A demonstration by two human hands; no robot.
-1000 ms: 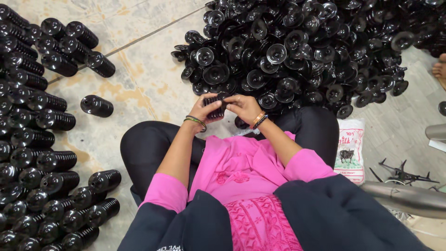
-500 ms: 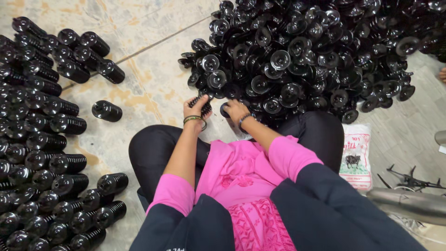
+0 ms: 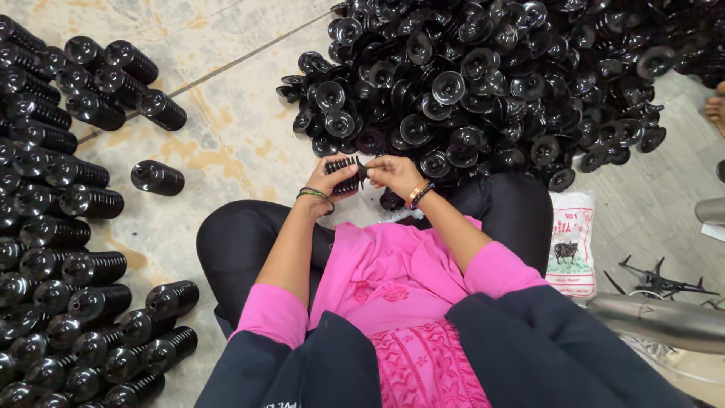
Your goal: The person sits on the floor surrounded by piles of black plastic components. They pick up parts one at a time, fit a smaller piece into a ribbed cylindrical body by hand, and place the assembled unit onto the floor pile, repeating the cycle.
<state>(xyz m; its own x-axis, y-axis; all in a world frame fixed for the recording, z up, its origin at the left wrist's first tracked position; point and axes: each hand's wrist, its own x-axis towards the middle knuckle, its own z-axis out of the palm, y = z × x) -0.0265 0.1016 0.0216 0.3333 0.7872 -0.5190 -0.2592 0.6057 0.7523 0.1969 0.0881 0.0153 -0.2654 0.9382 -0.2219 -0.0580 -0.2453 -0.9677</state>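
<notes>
I sit cross-legged on the floor in a pink top. My left hand grips a short stack of black ribbed discs, held sideways above my knees. My right hand pinches the right end of that same stack. Just beyond my hands lies a large heap of loose black cup-shaped discs.
Finished black ribbed stacks lie in rows along the left, with one lone stack apart on the tiled floor. A white printed bag lies by my right knee. A grey metal tube and a small black frame are at the right. Another person's foot shows at the right edge.
My hands drew back from the heap toward my lap and now hold a stack of discs between them. The camera tilted slightly.
</notes>
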